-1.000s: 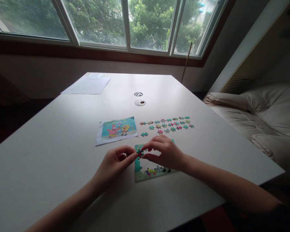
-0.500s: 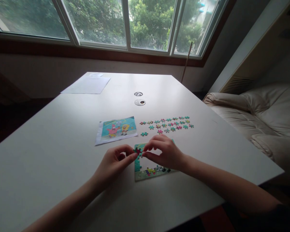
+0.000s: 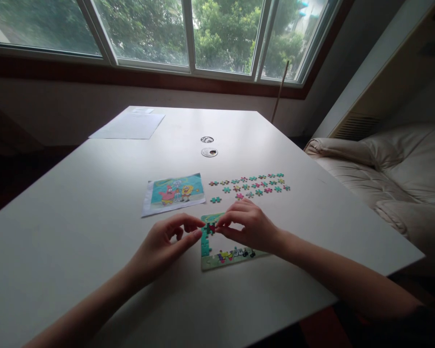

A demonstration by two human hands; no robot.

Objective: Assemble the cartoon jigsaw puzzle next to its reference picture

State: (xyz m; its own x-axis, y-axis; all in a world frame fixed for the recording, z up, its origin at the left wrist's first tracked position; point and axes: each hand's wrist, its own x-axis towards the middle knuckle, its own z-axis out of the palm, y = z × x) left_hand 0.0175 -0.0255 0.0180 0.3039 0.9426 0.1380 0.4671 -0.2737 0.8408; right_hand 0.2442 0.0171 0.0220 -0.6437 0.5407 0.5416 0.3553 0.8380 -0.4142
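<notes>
R hand (image 3: 247,222) pinches red-green jigsaw pc (image 3: 210,228), upper L of puzzle frame (image 3: 212,264); L hand (image 3: 170,240) parted (contact unclear). Prob. fitting; next needs alignment.

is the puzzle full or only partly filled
Partly filled: the puzzle has a white gap inside its border, and loose pieces lie in rows beyond it.

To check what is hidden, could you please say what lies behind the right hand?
Part of the puzzle board; its left side shows. The right hand covers its upper right, so what lies there cannot be seen.
</notes>
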